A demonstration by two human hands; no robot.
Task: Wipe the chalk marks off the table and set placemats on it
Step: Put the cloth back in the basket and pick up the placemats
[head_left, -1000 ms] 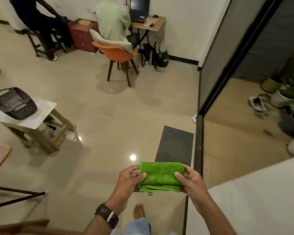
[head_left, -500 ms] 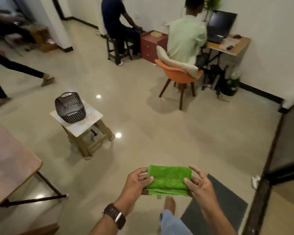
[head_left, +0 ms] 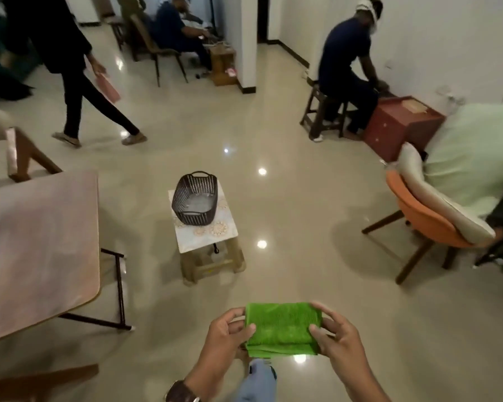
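Although the wooden table [head_left: 38,245] fills the left of the view, nothing in the task looks started: its top shows a pale, smeary haze (chalk, probably, though the blur makes it hard to be sure), and no placemats lie on it or show anywhere else. Well apart from it, out on the shiny floor, stands a small stool [head_left: 206,245] with a patterned top, bearing a dark slatted basket [head_left: 194,203]; whether that basket holds anything for the job cannot be told. Nearest the camera, a folded green cloth [head_left: 283,329] is held out in front of the body, over the floor and not touching the table. The left hand [head_left: 225,333] pinches its left edge, thumb on top, and the right hand [head_left: 339,335] pinches the right edge likewise, so the two hands sit apart with the cloth between them. Judging by this, the wiping is wholly left to do, and the placemats after it.
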